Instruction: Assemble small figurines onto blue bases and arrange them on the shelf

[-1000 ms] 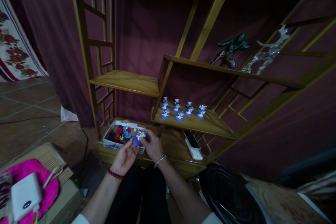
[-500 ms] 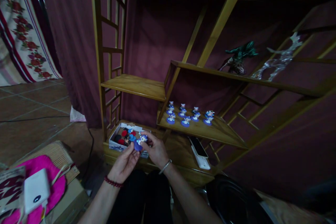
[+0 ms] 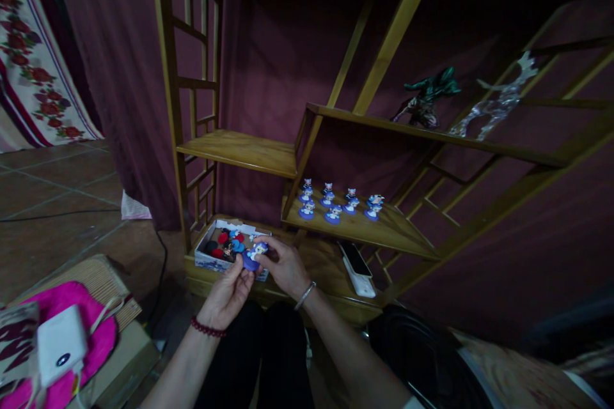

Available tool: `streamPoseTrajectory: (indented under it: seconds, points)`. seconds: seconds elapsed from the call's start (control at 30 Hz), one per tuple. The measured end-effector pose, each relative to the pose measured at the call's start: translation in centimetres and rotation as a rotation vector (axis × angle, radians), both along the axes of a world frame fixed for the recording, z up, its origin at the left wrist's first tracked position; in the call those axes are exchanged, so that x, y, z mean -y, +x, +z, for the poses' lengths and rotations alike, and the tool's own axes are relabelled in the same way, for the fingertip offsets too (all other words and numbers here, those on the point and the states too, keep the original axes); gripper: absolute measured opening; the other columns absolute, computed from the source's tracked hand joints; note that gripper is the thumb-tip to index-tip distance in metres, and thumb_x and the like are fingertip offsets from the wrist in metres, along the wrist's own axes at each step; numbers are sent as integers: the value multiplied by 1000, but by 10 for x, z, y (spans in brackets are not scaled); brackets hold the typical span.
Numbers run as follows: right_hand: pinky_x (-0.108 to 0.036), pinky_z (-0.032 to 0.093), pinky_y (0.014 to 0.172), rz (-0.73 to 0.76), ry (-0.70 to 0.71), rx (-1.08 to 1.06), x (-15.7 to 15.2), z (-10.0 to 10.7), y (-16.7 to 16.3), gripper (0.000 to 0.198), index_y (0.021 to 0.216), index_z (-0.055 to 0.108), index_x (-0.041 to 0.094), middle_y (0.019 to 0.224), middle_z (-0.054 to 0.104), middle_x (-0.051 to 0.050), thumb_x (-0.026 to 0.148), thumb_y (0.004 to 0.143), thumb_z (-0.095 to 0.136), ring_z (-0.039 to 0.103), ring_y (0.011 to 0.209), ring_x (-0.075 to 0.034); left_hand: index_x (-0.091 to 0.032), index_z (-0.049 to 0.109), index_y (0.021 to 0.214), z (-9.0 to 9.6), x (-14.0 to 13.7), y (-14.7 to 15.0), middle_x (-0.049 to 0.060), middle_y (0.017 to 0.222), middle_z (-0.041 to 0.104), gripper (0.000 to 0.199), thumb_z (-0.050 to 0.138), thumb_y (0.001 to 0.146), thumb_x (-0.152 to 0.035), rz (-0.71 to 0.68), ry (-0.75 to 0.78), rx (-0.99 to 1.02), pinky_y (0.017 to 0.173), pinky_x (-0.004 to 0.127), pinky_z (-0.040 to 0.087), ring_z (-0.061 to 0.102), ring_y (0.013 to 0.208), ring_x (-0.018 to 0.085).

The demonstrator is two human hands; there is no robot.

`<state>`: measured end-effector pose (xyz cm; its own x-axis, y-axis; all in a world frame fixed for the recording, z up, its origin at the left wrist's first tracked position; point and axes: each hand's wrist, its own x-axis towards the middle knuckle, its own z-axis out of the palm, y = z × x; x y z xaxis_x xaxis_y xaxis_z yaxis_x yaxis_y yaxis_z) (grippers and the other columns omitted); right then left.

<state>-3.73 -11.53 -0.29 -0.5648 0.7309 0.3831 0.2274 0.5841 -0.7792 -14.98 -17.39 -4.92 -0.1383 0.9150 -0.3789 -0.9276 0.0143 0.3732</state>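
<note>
Both hands hold one small purple-and-white figurine (image 3: 259, 249) on a round purple base. My left hand (image 3: 229, 294) pinches the base from the left, its fingers closed. From the right, my right hand (image 3: 284, 268) grips the figurine's upper part between thumb and fingers. Just behind them is an open cardboard box (image 3: 206, 260) with several red, black and blue pieces inside. To the right, several similar figurines (image 3: 333, 214) stand in rows on a low wooden shelf (image 3: 384, 236).
A phone and a white device (image 3: 359, 278) lie on the bottom board. Above, a dark green ornament (image 3: 426, 99) and a clear deer figure (image 3: 503, 99) stand on a higher shelf. At lower left, a white power bank (image 3: 61, 345) rests on a pink cloth (image 3: 103, 332). A dark cable (image 3: 163, 268) crosses the floor.
The view has shifted slightly, so the shelf appears a little further left. Both hands keep hold of the figurine over the box's near edge, its pose nearly the same.
</note>
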Motion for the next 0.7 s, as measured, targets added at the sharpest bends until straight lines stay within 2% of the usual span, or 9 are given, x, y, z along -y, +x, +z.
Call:
streamPoseTrajectory:
  seconds: [0.2, 0.43, 0.57, 0.7]
  points:
    - [-24, 44, 75, 27, 73, 49, 2, 13, 5, 26, 97, 61, 24, 94, 63, 1, 20, 73, 55, 58, 81, -13, -9, 58, 89, 1, 1, 2, 9, 79, 65, 17, 47, 81, -19, -27, -3, -10, 49, 15, 52, 63, 64, 13]
    - [-25, 43, 77, 46, 107, 94, 3, 16, 10, 24, 97, 60, 23, 94, 63, 0, 18, 73, 55, 57, 84, -13, -9, 57, 85, 5, 4, 8, 7, 73, 63, 17, 46, 82, -22, -56, 18, -17, 49, 16, 51, 62, 61, 12]
    - [-26, 43, 79, 46, 121, 97, 6, 19, 10, 24, 97, 59, 22, 97, 62, -1, 18, 73, 56, 57, 88, -14, -10, 56, 83, 7, 6, 10, 3, 62, 58, 18, 45, 83, -24, -59, 30, -8, 45, 15, 48, 56, 51, 7]
    - [-25, 42, 80, 75, 129, 82, 7, 22, 11, 24, 97, 59, 23, 98, 62, -1, 20, 74, 57, 56, 89, -14, -11, 56, 83, 8, 7, 9, 2, 62, 56, 19, 43, 83, -24, -48, 75, 34, 40, 14, 42, 52, 48, 6]
